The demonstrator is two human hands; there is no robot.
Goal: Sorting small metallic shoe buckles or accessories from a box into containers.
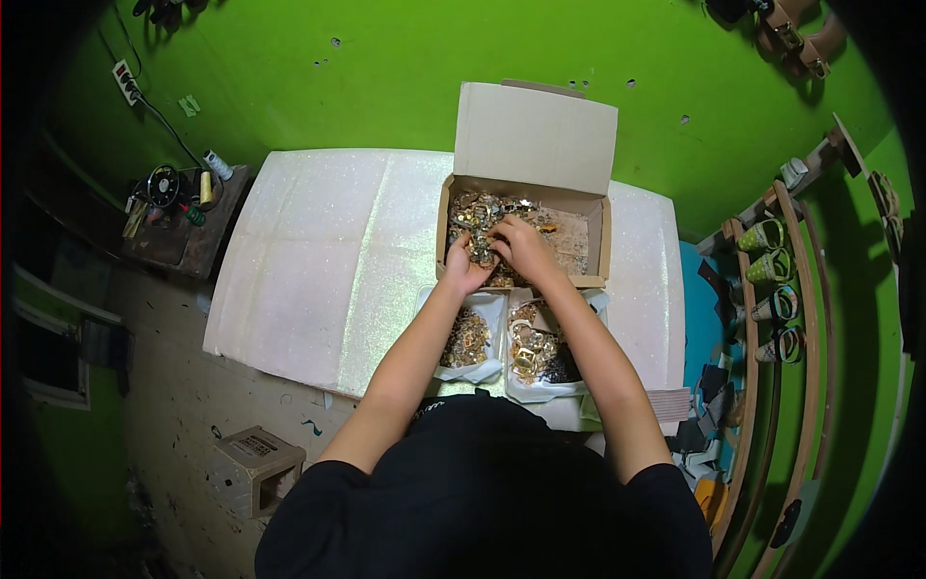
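2 hands in the cardboard box [598,236]: our left hand [467,267] and right hand [521,249] pinch gold buckles [475,214], pile lying just ahead of fingertips, approx. equally near both.

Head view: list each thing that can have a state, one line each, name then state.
cardboard box: open, flap up, partly filled with gold metal pieces
left hand: in the box, fingers curled on pieces
right hand: in the box, on the pieces
two white bags: open, holding metal pieces
small carton: on the floor, lying on its side
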